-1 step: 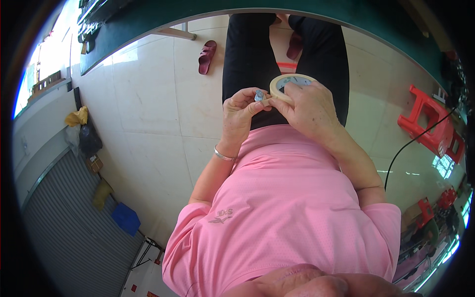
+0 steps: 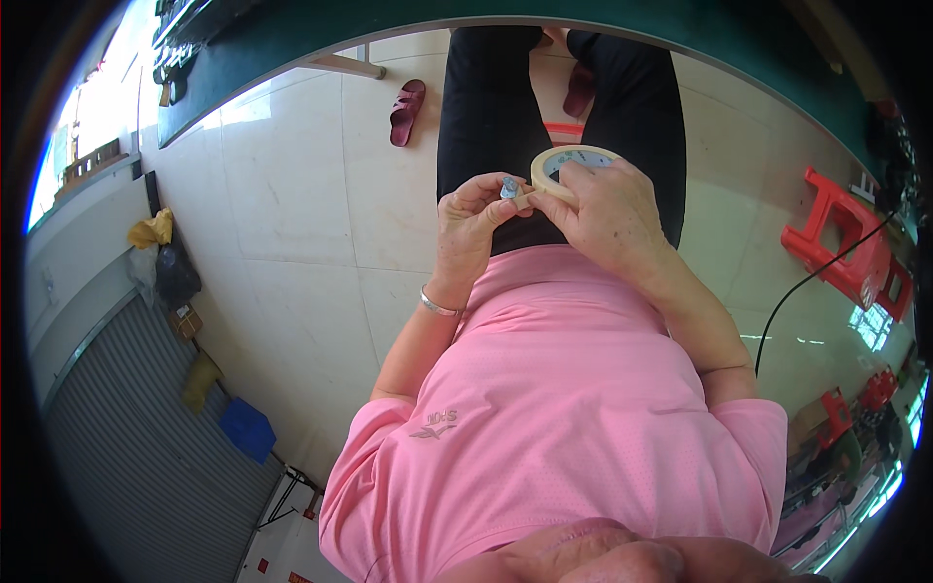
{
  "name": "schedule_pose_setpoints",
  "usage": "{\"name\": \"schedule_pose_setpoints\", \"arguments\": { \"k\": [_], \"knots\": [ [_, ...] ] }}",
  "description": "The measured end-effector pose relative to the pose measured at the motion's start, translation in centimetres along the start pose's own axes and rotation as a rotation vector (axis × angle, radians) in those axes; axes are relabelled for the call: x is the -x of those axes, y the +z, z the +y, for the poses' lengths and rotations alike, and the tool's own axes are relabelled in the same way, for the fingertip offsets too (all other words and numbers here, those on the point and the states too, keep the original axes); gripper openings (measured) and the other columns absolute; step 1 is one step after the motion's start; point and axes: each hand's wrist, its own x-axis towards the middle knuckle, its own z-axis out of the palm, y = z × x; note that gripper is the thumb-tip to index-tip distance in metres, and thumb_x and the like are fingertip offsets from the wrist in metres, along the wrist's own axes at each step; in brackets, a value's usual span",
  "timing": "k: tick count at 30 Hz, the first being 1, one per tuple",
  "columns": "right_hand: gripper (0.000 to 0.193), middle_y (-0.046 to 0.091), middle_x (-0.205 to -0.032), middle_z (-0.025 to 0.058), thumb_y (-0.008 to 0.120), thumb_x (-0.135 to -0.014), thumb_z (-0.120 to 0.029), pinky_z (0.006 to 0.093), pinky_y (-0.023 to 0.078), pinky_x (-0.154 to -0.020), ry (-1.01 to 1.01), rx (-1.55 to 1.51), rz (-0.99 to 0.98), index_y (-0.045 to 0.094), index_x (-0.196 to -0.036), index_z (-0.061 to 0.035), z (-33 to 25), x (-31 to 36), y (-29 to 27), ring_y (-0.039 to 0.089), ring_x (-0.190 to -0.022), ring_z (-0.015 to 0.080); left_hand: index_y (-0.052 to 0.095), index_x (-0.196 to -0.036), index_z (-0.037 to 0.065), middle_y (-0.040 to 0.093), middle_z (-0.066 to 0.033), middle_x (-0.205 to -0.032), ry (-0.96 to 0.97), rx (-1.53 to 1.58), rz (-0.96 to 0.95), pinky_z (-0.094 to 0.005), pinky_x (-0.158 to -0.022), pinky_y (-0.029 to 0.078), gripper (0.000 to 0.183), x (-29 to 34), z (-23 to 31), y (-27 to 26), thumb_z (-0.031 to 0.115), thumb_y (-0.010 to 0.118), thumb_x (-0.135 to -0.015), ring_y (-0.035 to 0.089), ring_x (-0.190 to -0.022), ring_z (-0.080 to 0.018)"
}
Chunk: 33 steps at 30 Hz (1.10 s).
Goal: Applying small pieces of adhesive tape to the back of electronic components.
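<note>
A roll of cream masking tape is held in my right hand, with the thumb along its near side and the fingers curled into the ring. Between the fingertips of my left hand is a small silver-grey metal piece; its exact kind is too small to tell. A short strip of tape stretches from the roll to the left fingertips, beside the metal piece. Both hands are close together above my lap, and part of the roll's core is hidden by the right fingers.
Ahead runs the edge of a dark green table. A dark red sandal lies on the tiled floor. To the right are a red plastic stool and a black cable. Bags and a blue bin line the left wall.
</note>
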Motion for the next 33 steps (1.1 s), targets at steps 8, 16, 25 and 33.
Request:
{"name": "schedule_pose_setpoints", "arguments": {
  "k": [8,16,25,33],
  "knots": [
    [0.037,0.065,-0.061,0.0128,0.070,-0.086,-0.042,0.0431,0.055,-0.072,-0.042,0.008,0.072,0.067,-0.077,-0.0055,0.1,-0.2,0.6,0.067,-0.061,0.0285,0.066,-0.113,-0.004,0.070,-0.0062,-0.099,0.039,-0.190,-0.011,-0.0270,-0.086,0.054,0.026,0.4,0.1,-0.2,0.014,0.069,-0.095,0.065,-0.088,-0.0131],
    [0.043,0.065,-0.065,0.0118,0.071,-0.085,-0.046,0.0418,0.053,-0.066,-0.015,-0.032,0.089,0.062,-0.071,-0.0067,0.5,0.1,1.7,0.064,-0.063,0.0302,0.067,-0.117,-0.002,0.068,-0.0048,-0.100,-0.039,-0.206,-0.054,-0.0256,-0.084,0.052,0.027,0.9,-0.1,-0.5,0.017,0.064,-0.098,0.062,-0.086,-0.0117],
    [0.045,0.066,-0.065,0.0097,0.068,-0.087,-0.050,0.0390,0.053,-0.064,0.050,-0.065,0.003,0.068,-0.077,-0.0062,0.4,0.4,1.9,0.067,-0.062,0.0260,0.065,-0.118,-0.001,0.066,-0.0020,-0.094,-0.035,-0.153,0.003,-0.0228,-0.078,0.053,0.029,0.7,-0.5,0.5,0.004,0.071,-0.090,0.061,-0.082,-0.0094],
    [0.041,0.064,-0.066,0.0102,0.073,-0.084,-0.044,0.0408,0.050,-0.068,0.076,-0.210,-0.132,0.065,-0.073,-0.0061,1.5,0.0,1.0,0.062,-0.062,0.0287,0.062,-0.106,0.000,0.068,-0.0056,-0.094,-0.058,0.003,0.059,-0.0232,-0.074,0.054,0.021,0.8,-0.8,-0.1,0.005,0.073,-0.089,0.064,-0.081,-0.0106]
  ]
}}
